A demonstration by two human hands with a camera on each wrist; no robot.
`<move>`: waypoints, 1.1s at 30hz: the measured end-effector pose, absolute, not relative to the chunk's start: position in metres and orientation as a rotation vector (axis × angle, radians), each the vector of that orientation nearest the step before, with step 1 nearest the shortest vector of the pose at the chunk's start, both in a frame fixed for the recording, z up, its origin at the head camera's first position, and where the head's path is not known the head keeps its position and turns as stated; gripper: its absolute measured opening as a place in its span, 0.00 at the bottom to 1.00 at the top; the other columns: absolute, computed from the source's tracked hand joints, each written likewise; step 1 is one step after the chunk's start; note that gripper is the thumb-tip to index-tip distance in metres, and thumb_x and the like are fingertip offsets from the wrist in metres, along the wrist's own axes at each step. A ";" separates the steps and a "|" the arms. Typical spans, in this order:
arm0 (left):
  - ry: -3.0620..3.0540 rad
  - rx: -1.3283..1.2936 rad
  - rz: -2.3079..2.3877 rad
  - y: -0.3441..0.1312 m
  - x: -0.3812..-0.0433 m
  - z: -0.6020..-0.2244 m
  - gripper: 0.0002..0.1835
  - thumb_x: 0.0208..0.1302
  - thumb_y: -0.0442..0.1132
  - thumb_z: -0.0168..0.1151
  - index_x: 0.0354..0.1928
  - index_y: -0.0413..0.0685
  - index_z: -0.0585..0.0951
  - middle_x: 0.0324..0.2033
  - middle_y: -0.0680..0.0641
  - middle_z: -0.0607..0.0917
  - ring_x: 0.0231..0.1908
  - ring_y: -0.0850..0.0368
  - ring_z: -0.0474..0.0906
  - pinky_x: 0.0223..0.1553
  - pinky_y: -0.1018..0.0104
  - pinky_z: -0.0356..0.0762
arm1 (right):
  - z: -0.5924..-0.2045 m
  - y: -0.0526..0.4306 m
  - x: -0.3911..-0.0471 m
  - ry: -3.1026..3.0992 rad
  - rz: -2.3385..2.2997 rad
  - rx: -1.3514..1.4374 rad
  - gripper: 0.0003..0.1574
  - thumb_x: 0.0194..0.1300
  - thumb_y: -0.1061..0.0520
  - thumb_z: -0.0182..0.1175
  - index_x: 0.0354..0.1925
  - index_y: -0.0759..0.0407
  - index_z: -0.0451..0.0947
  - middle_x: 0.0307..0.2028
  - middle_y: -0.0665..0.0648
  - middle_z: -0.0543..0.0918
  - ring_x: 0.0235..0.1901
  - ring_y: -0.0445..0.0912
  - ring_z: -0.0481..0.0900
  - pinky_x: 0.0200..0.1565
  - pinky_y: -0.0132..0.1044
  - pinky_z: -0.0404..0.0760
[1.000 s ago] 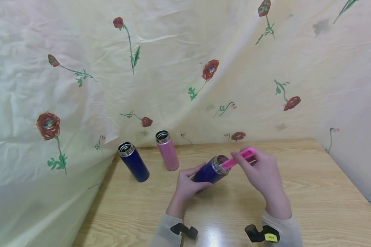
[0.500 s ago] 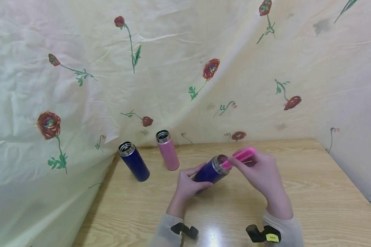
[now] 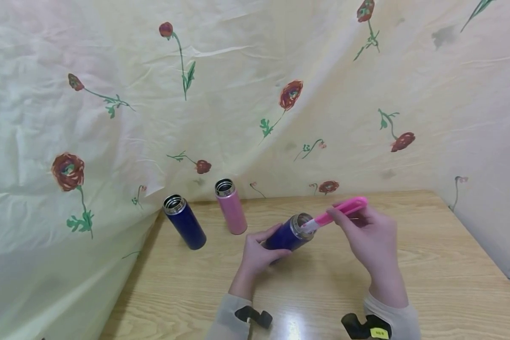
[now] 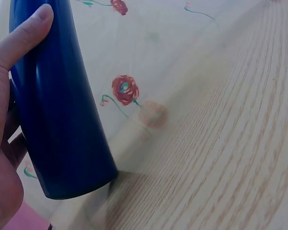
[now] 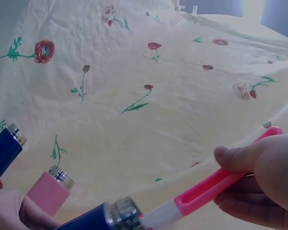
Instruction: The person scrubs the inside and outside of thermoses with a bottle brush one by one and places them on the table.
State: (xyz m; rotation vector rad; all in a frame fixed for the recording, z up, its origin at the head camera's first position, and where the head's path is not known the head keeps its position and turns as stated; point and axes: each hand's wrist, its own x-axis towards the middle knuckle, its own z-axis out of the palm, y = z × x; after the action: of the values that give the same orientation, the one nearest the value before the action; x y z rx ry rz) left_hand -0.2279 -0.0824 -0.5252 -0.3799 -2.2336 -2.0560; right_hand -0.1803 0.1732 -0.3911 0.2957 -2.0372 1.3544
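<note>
In the head view my left hand (image 3: 259, 252) grips a dark blue thermos bottle (image 3: 284, 237) round its body, tilted with its open steel mouth toward the right. The thumb lies along the bottle (image 4: 62, 110) in the left wrist view. My right hand (image 3: 371, 236) pinches the pink handle of a bottle brush (image 3: 342, 209) between thumb and fingers. The brush's white neck (image 5: 162, 215) enters the bottle's mouth, and its head is hidden inside. The right wrist view shows the slotted handle rising up to the right.
Another dark blue thermos bottle (image 3: 184, 224) and a pink thermos bottle (image 3: 231, 208) stand lidless at the back left of the wooden table (image 3: 442, 264). Behind them hangs a flower-patterned cloth (image 3: 238, 94), which also covers the sides.
My right hand first pushed the brush a little deeper, then drew it up and right, so more of its white neck shows. The left hand and bottle have stayed in place.
</note>
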 end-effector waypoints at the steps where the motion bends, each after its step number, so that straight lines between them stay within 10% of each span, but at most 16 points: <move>1: -2.228 -0.366 -2.067 -0.083 -0.228 -0.525 0.38 0.44 0.33 0.89 0.62 0.53 0.88 0.56 0.50 0.89 0.64 0.49 0.82 0.74 0.42 0.68 | -0.390 0.175 -0.179 -1.998 1.362 0.299 0.09 0.59 0.70 0.78 0.39 0.63 0.91 0.32 0.47 0.92 0.29 0.30 0.86 0.34 0.21 0.83; 17: -2.055 -0.524 -1.890 -0.087 -0.235 -0.522 0.41 0.39 0.25 0.88 0.62 0.46 0.87 0.59 0.50 0.88 0.64 0.50 0.82 0.72 0.58 0.73 | -0.371 0.175 -0.162 -1.632 1.387 0.221 0.07 0.53 0.78 0.76 0.32 0.77 0.88 0.29 0.40 0.89 0.18 0.30 0.71 0.22 0.22 0.63; 33: -2.207 -0.471 -1.886 -0.096 -0.229 -0.512 0.39 0.40 0.32 0.91 0.61 0.55 0.89 0.55 0.56 0.90 0.61 0.54 0.84 0.72 0.54 0.73 | -0.375 0.183 -0.159 -1.632 1.678 0.367 0.11 0.54 0.84 0.71 0.38 0.82 0.84 0.34 0.54 0.92 0.24 0.38 0.83 0.27 0.22 0.76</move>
State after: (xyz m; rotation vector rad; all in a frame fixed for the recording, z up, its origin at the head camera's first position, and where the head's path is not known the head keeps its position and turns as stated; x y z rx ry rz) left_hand -0.2286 -0.0961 -0.5122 -0.4713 -2.2067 -1.8862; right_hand -0.1592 0.1830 -0.3750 0.3668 -1.6318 1.6778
